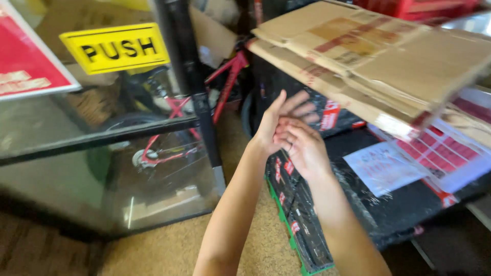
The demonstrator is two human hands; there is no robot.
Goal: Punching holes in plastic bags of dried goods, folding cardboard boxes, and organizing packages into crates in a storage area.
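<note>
Touching empty, open-fingered, left hand point(279, 122) and right hand point(302, 148) hover between glass door point(102, 153) and flattened cardboard point(378, 56).

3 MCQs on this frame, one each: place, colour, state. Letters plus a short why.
1. Where does the flattened cardboard lie?
A. On the floor by the glass door
B. On top of the black wrapped stack, upper right
C. In the left hand

2. What colour is the bicycle frame behind the glass door?
A. Red
B. Blue
C. White

3. How are the hands?
A. Each grips a box
B. Together, holding nothing
C. Far apart on the door

Answers:
1 B, the sheets rest above the black wrapped stack.
2 A, red tubes show through the glass.
3 B, the left hand and right hand touch in mid-air, both empty.
</note>
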